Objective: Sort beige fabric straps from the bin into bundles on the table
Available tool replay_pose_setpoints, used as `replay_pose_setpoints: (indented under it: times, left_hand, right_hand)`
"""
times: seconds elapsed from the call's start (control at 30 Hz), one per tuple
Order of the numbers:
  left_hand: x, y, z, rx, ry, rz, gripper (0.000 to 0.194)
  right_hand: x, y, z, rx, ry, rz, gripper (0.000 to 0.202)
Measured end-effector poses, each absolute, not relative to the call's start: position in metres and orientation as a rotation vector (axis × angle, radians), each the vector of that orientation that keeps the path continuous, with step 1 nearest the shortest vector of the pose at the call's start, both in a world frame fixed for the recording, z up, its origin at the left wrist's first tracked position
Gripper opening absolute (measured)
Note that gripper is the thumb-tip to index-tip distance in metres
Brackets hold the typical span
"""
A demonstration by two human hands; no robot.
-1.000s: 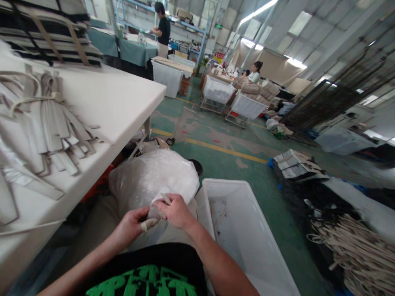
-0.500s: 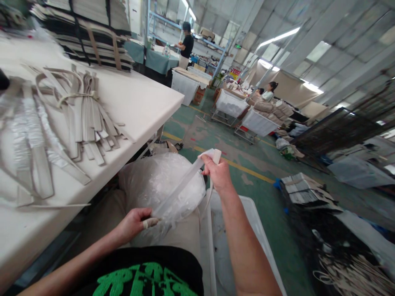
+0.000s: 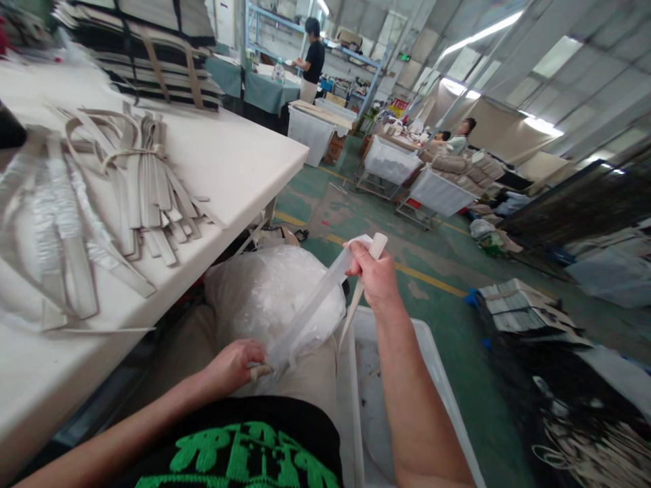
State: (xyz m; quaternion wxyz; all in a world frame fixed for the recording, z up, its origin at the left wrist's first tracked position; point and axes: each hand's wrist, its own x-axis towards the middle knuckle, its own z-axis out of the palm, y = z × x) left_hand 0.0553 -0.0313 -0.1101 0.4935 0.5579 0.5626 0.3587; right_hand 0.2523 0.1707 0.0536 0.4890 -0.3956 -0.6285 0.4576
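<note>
Your left hand (image 3: 237,366) is curled low over your lap, its fingers seeming to pinch the lower end of the clear film strip (image 3: 315,295). The film slants up, taut, to your right hand (image 3: 373,271), whose thumb and fingers press together on its upper end and on a pale strap (image 3: 378,245), which hangs towards the white bin (image 3: 424,332). Behind the film sits the plastic bag (image 3: 254,291); farther left, tied straps (image 3: 147,183) lie on the table (image 3: 244,156). You seem to be handling film and strap together; moving either calls for a firm right pinch and an even film, free of the bag.
</note>
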Motion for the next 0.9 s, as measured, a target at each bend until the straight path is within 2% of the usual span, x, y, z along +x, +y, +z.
replay_pose_setpoints:
  times: [0.13,0.3,0.4,0.5,0.6,0.7,0.77,0.9]
  left_hand:
    - [0.064,-0.037,-0.111,1.21,1.328,0.699,0.035]
    - [0.06,-0.027,-0.103,0.551,1.17,0.972,0.043]
    - [0.052,-0.018,-0.1,0.232,1.141,1.113,0.044]
    - [0.05,-0.013,-0.099,0.086,1.099,1.17,0.034]
    - [0.056,-0.01,-0.1,0.049,1.074,1.178,0.019]
    - [0.067,-0.005,-0.101,0.056,1.072,1.178,0.016]
    - [0.073,0.001,-0.1,0.094,1.083,1.188,0.022]
    - [0.08,0.01,-0.095,0.21,1.119,1.195,0.047]
  right_hand:
    - [0.25,0.181,0.042,-0.978,-1.47,1.159,0.041]
    - [0.253,0.176,0.0,-1.404,-1.488,1.442,0.041]
    - [0.263,0.15,-0.029,-1.483,-1.526,1.612,0.038]
    - [0.272,0.107,-0.056,-1.439,-1.543,1.844,0.043]
    - [0.268,0.059,-0.078,-1.26,-1.54,2.258,0.049]
    - [0.254,0.023,-0.095,-1.175,-1.496,2.485,0.051]
    - [0.242,0.012,-0.103,-1.103,-1.47,2.579,0.049]
    - [0.228,0.01,-0.112,-1.05,-1.429,2.597,0.043]
